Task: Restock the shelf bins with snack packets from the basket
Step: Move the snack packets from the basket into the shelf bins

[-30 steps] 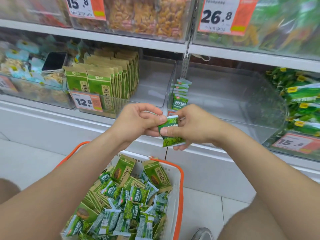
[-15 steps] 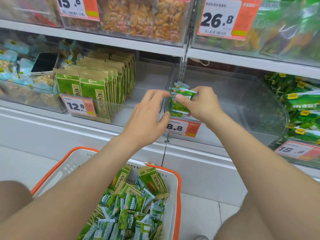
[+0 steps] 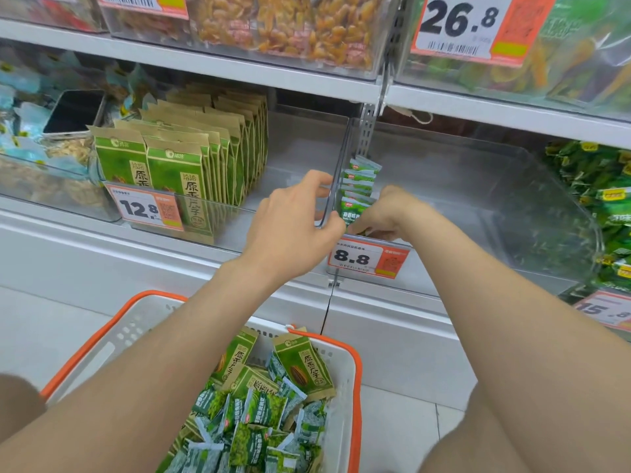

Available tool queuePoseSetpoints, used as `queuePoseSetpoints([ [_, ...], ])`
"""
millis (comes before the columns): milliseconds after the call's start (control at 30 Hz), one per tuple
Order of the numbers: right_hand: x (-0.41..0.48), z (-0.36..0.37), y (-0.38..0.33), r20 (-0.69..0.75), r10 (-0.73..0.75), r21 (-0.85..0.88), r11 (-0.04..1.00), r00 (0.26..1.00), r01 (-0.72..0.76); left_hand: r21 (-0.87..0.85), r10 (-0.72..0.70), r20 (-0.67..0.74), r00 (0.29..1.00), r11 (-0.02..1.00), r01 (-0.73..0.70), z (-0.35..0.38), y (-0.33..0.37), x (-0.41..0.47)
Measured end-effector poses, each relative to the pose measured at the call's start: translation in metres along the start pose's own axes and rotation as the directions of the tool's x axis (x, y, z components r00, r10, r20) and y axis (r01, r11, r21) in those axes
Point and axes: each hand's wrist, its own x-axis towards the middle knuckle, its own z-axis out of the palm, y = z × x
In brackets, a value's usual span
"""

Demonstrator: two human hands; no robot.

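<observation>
Two hands (image 3: 290,230) (image 3: 387,216), one basket (image 3: 136,331), one phone (image 3: 73,112), five price tags (image 3: 143,3) (image 3: 474,27) (image 3: 145,209) (image 3: 367,259) (image 3: 606,310).

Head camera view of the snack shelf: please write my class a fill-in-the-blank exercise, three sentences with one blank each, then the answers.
1. The right hand holds a small green packet in the clear bin priced ____.
2. The white basket below has an ____ rim.
3. The tall seed pouches stand upright in the bin priced ____.

Missing words: 8.8; orange; 12.8
</observation>
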Motion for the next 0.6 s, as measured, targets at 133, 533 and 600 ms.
queuePoseSetpoints([
  [133,0.004,0.001,-0.006,-0.08,-0.026,0.015,1.0,0.996,0.027,0.007,-0.01,-0.005,1.0,1.0,0.01,0.002,0.0,0.001],
  [533,-0.014,-0.01,0.013,-0.059,-0.079,-0.283,0.957,0.995,0.059,-0.115,0.074,0.004,0.997,0.991,-0.073,0.007,-0.015,-0.004],
  [600,-0.019,-0.012,0.014,-0.078,-0.108,-0.308,0.948,0.991,0.079,-0.14,0.109,-0.046,0.993,0.983,-0.115,0.009,-0.017,-0.008],
])
